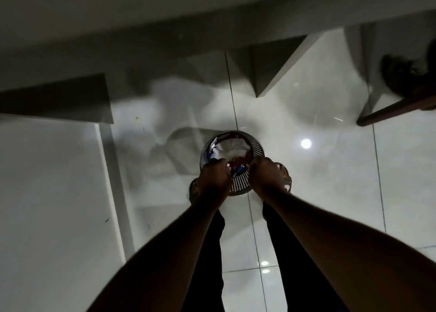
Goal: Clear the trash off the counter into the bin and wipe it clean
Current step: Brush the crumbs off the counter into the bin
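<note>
While both hands, the left hand [215,176] and right hand [267,174], are pinching the rim of the full mesh bin [239,185] on the floor [318,170], trash [230,150] could be spilling out if it tips.

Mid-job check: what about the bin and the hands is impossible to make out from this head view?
- Near rim of the round slotted bin: covered by left hand and right hand.
- Fingertips and grip: hidden, curled over the rim.
- Trash inside: white and coloured scraps, too dim to identify.
- Counter: not identifiable.

A home interior: glossy white floor tiles [306,170] below a staircase [271,75].
</note>
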